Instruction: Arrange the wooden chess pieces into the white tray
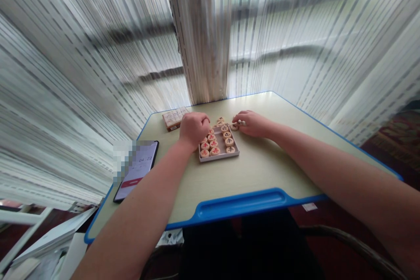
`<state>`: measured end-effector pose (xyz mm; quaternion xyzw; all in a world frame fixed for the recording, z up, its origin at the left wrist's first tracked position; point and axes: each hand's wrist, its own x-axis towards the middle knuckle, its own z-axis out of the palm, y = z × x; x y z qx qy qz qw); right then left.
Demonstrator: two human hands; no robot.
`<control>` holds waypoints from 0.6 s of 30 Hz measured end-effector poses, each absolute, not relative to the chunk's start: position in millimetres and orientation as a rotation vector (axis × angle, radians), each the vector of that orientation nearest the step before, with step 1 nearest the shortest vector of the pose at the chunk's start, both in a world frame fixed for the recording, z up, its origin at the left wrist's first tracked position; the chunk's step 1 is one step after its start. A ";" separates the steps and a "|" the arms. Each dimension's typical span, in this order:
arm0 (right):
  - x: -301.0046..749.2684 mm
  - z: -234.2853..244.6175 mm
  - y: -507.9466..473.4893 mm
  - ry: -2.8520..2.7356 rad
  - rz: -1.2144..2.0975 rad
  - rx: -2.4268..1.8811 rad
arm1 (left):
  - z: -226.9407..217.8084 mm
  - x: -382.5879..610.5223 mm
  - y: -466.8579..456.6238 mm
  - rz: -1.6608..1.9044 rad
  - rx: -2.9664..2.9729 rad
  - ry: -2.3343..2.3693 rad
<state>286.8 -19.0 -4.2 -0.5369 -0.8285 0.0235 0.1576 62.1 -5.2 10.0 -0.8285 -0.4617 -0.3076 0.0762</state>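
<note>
A shallow box [218,158] lies on the table, with rows of round wooden Chinese chess pieces in it. Pieces with red characters [215,152] line its left side, and pieces with black characters [230,150] its right; a bare strip of box floor shows between them. My left hand [194,128] is at the box's far left corner, its fingers curled in and hiding whatever they hold. Just beyond the far right corner, my right hand [252,124] has bent fingers on a Chinese chess piece [234,127]. A few loose pieces [220,121] lie behind the box.
A printed carton [173,118] sits at the table's back left. A phone [139,168] showing a timer lies at the left edge. The table [262,170] has a blue rim with a tray groove [243,202] in front. Striped curtains [210,30] hang behind.
</note>
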 end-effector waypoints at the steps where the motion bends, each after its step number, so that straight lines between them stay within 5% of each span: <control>1: 286.5 -4.1 -19.1 -2.374 0.068 -1.536 | 9.8 61.1 -4.5 -0.919 -2.478 -1.393; 18: 284.2 -3.0 -22.0 -2.293 0.045 -1.487 | 4.9 65.9 -7.5 -0.868 -2.531 -1.224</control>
